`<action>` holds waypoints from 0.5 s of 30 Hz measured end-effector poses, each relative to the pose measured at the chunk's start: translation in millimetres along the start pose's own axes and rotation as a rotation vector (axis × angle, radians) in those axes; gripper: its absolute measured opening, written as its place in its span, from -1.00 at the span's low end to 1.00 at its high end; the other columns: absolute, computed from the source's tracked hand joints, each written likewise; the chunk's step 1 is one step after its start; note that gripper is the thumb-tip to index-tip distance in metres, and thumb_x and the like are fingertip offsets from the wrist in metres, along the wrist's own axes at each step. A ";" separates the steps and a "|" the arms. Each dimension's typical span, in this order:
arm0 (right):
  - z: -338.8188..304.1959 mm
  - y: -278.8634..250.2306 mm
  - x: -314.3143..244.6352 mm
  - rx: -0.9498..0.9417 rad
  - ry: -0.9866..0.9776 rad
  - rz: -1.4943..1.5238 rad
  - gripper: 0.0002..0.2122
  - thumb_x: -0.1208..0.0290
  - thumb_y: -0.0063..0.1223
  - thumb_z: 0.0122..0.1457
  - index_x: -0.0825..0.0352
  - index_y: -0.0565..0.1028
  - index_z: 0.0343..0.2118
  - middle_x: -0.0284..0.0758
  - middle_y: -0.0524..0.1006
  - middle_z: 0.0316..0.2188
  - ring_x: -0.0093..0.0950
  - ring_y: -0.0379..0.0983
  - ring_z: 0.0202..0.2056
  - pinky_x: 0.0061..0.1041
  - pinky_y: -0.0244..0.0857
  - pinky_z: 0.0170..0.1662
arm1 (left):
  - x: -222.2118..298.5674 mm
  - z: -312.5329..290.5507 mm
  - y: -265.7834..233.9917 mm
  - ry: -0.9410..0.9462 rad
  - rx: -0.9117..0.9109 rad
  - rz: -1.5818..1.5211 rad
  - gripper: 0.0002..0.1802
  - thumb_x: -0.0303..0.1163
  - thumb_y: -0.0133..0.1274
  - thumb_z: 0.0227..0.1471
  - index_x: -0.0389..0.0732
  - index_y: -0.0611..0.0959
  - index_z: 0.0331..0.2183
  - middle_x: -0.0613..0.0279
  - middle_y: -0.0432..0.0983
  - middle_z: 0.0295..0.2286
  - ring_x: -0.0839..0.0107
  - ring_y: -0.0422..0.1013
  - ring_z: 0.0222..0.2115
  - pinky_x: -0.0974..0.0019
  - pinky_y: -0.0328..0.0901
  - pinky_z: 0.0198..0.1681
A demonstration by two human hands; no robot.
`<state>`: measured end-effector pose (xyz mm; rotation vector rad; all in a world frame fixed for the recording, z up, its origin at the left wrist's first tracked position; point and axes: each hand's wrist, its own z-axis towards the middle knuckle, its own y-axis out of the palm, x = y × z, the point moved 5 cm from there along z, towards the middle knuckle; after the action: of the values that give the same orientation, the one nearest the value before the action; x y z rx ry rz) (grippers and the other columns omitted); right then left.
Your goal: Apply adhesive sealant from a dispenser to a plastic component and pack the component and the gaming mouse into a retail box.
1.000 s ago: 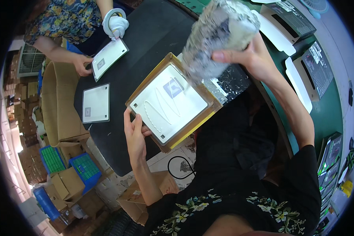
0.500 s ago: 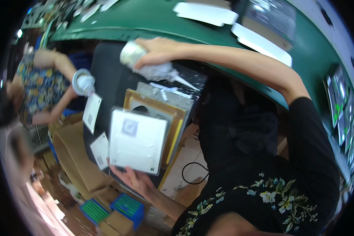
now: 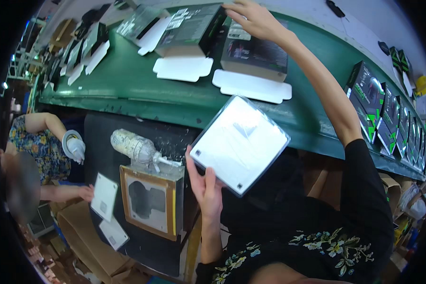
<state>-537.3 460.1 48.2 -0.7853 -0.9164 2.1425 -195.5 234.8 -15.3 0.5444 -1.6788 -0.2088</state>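
White panel (image 3: 241, 142) — pinched along its lower-left edge by my left hand (image 3: 206, 187) — hung diagonally, as I saw it remotely, right of the brown-framed block (image 3: 171, 208), while my right hand (image 3: 259, 21) spread its fingers by a corner of a black box (image 3: 191, 28) on the green bench (image 3: 128, 78).

Through my remote feed, I see a long green table (image 3: 123, 78), a black table (image 3: 151, 258) on its near side, a pale surface (image 3: 312, 16) beyond its far edge, and a small bright light (image 3: 5, 85) past its left end.
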 end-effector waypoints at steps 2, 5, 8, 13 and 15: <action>-53.2 1.4 68.8 -0.084 0.042 -0.216 -0.59 0.07 -0.30 0.35 0.11 0.47 0.10 -0.15 0.44 0.03 -0.15 0.37 0.04 -0.18 0.24 0.07 | -16.2 24.9 24.0 -0.031 -0.102 -0.017 -0.31 -0.51 -0.18 0.28 -0.10 -0.04 0.33 0.09 0.25 0.14 0.44 0.39 -0.01 0.37 0.42 -0.11; -93.2 -19.4 60.8 -0.081 0.271 -0.183 -0.57 0.04 -0.33 0.35 0.08 0.44 0.13 -0.17 0.45 -0.06 -0.13 0.39 -0.03 -0.17 0.26 0.03 | -16.8 60.1 34.9 -0.029 -0.072 -0.040 -0.34 -0.47 -0.19 0.30 -0.06 -0.02 0.33 0.10 0.33 0.06 0.53 0.46 -0.19 0.47 0.43 -0.37; -121.5 -51.4 70.2 -0.059 0.471 -0.184 -0.58 0.04 -0.33 0.35 0.07 0.45 0.12 -0.17 0.45 -0.12 -0.13 0.39 -0.05 -0.17 0.27 0.00 | -17.1 88.3 56.2 -0.089 -0.032 0.014 -0.35 -0.44 -0.21 0.31 -0.05 -0.04 0.32 0.01 0.36 0.01 0.48 0.50 -0.30 0.48 0.43 -0.44; -132.6 -62.8 72.8 -0.026 0.583 -0.126 -0.56 0.00 -0.33 0.34 0.10 0.46 0.10 -0.15 0.46 -0.18 -0.11 0.45 -0.15 -0.17 0.30 -0.05 | -31.8 123.2 85.8 -0.182 -0.180 0.047 -0.41 -0.41 -0.25 0.33 -0.07 -0.04 0.29 -0.04 0.33 0.03 0.23 0.52 -0.15 0.26 0.52 -0.26; -133.5 -61.0 78.4 -0.021 0.610 -0.111 -0.54 -0.03 -0.37 0.34 0.10 0.45 0.10 -0.14 0.48 -0.17 -0.08 0.47 -0.18 -0.17 0.32 -0.06 | -41.0 136.0 110.0 -0.194 -0.223 0.001 -0.40 -0.37 -0.29 0.35 -0.08 -0.11 0.30 -0.07 0.29 0.07 0.14 0.51 -0.10 0.14 0.53 -0.20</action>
<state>-465.9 602.1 -1.0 -1.2702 -0.6360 1.6433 -349.1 327.0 -29.4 0.3647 -1.8154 -0.4540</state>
